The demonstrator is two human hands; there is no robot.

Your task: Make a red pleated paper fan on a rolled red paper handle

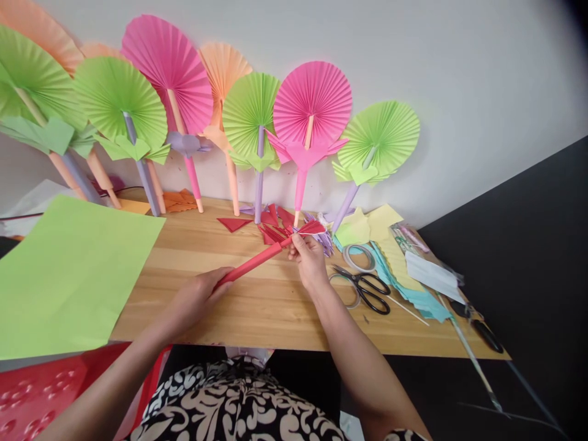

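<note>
A red rolled-paper stick [255, 263] slants across the middle of the table. My left hand [200, 295] is closed around its lower end. At the upper end my right hand [309, 257] pinches the tip with thumb and fingers, where pleated red paper [313, 228] with a pale edge shows. Whether that pleated paper is joined to the stick is hidden by my fingers. Behind my right hand lie red paper pieces [271, 215] and purple shredded paper [324, 237]. A red triangle [234, 224] lies to their left.
Finished round paper fans, such as a pink one [312, 92] and a green one [381, 138], lean against the wall. Black-handled scissors [373, 293] and tape rolls [359, 258] lie right. A green sheet [68, 275] covers the left; a red stool [50, 392] stands below.
</note>
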